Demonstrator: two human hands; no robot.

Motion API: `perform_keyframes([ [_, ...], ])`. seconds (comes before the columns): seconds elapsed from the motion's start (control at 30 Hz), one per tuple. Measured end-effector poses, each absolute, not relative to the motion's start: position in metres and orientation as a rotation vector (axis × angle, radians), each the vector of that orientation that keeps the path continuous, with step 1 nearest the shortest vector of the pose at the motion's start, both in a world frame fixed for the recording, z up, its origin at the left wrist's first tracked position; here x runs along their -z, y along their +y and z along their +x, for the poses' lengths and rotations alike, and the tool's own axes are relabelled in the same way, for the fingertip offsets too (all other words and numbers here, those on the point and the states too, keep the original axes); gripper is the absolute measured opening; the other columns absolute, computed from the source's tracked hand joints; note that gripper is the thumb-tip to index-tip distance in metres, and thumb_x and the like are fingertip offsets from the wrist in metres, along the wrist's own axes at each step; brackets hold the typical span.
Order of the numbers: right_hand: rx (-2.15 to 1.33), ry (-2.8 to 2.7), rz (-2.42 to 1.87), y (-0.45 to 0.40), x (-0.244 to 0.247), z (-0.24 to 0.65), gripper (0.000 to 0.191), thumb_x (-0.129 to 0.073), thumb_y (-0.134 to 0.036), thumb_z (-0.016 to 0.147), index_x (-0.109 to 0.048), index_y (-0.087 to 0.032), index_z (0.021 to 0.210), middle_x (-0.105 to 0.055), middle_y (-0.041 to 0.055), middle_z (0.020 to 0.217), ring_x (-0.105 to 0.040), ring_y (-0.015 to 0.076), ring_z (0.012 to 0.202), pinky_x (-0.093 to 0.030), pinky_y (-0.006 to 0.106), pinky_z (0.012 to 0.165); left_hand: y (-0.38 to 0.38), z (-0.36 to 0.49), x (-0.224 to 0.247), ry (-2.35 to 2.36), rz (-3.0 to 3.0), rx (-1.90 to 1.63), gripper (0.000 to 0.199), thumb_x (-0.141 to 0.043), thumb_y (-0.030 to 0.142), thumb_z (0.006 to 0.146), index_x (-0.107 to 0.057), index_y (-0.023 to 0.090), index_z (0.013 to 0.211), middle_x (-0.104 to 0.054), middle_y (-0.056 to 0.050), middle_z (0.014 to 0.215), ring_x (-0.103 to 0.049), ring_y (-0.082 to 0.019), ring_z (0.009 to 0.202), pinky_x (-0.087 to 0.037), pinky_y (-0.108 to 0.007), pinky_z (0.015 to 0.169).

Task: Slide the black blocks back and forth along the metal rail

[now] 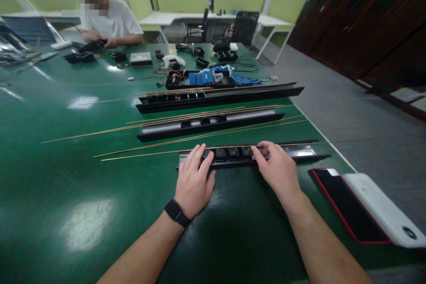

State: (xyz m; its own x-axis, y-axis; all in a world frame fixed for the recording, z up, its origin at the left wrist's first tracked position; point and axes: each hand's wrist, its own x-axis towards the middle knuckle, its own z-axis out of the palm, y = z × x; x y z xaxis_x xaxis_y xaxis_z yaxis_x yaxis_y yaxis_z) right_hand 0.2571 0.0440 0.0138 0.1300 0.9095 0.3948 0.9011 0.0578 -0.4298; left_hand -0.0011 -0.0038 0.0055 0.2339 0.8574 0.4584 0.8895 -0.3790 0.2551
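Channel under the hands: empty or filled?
Partly filled: the channel has black blocks in a row between the left hand and right hand; bare silvery inner surface shows past the right hand.

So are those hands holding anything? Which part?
The left hand and right hand are at the nearest black rail; whether they grip anything can't be told.

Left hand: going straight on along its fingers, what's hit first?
Likely the thin, straight, brass-coloured rod running along the long black-and-silver rail; the left hand overlaps it in view, so they may already touch. Depth is unclear.
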Motion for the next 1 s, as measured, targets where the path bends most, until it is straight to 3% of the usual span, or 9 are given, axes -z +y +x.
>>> perform_keyframes([
  [1.0, -0.008, -1.750, -1.785, 0.0452, -0.0119, 0.2574, 0.033, -0.059, -0.052, 0.099, -0.072, -0.023, 0.108, -0.070, 0.0029, 0.091, -0.065, 0.0215, 0.083, -0.043, 0.033, 0.073, -0.0013, -0.0009, -0.0030, -1.709, -2.420, 0.845, 0.049, -0.060, 0.023, 0.096, -0.056, 0.020, 0.145, -0.049, -0.016, 0.162, -0.044, -0.035, 0.152, -0.051, -0.056, 0.109],
])
